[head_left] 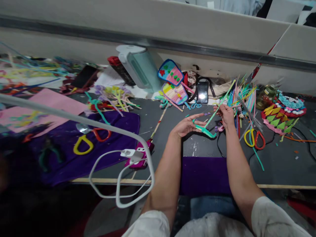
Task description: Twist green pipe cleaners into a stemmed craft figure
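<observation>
Over the grey table, my left hand (187, 127) holds a green pipe cleaner shape (206, 132) near its thumb, with the other fingers partly stretched. A light green pipe cleaner (211, 117) rises diagonally from that shape toward the upper right. My right hand (225, 116) pinches this light green strand partway along, its tip standing free above the fingers. Small purple beads or buttons (207, 114) lie on the table between my hands. Below them a purple cloth (204, 171) covers the table edge.
Red-and-yellow scissors (254, 139) and a pipe cleaner bundle (247, 102) lie right, near a glass jar (266, 97). A white cable (98, 124) arcs across the left, over a pink power strip (140, 154). Behind stand a pale teal box (145, 69) and a phone (202, 92).
</observation>
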